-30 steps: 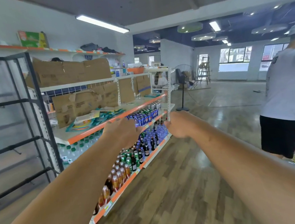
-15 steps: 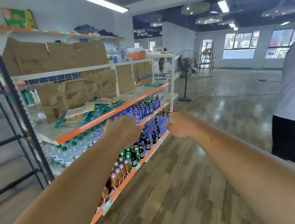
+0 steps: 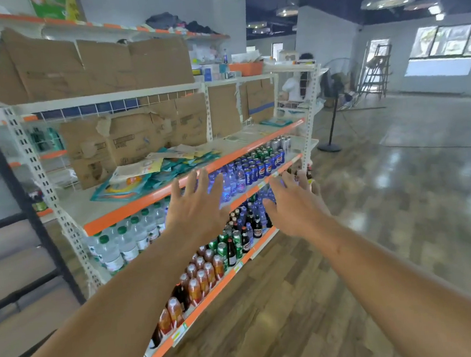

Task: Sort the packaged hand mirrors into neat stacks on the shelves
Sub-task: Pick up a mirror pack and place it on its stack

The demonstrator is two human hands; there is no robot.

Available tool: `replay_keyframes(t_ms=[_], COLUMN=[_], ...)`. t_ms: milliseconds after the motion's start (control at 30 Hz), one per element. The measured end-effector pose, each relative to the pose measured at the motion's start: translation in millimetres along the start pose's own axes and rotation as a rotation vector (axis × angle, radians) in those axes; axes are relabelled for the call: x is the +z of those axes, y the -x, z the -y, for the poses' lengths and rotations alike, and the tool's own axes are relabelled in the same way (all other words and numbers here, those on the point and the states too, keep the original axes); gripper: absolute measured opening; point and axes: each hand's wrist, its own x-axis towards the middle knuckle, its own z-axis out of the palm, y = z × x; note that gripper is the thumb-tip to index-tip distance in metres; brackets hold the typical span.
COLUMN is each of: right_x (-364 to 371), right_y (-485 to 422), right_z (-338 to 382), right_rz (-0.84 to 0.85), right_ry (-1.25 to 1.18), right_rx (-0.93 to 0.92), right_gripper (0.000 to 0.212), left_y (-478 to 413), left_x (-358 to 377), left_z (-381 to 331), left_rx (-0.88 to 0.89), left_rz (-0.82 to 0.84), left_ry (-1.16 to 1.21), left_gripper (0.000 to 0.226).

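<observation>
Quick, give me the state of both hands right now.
Left hand: open, fingers spread, holding nothing.
Right hand: open, fingers spread, holding nothing.

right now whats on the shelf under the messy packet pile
Water bottles at the left and blue cans further along. The left hand covers the stretch between them.

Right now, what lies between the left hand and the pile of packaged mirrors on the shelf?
In the head view, only the shelf's orange front edge. The left hand is open; the mirror packages lie just behind that edge.
</observation>
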Motion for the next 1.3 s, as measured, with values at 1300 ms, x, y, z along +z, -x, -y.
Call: replay_keyframes(t_ms=[1300], right_x=[141.5], right_y=[-523.8], right_z=[-44.7], right_rz=[0.183], right_ry=[-0.157], right_rx=[-0.262], right_gripper=[0.057], left_y=[-430.9], left_x=[235.3], left_z=[74.6], left_rx=[-0.328], left_rz=[0.363], left_ry=[0.072], left_gripper=[0.067])
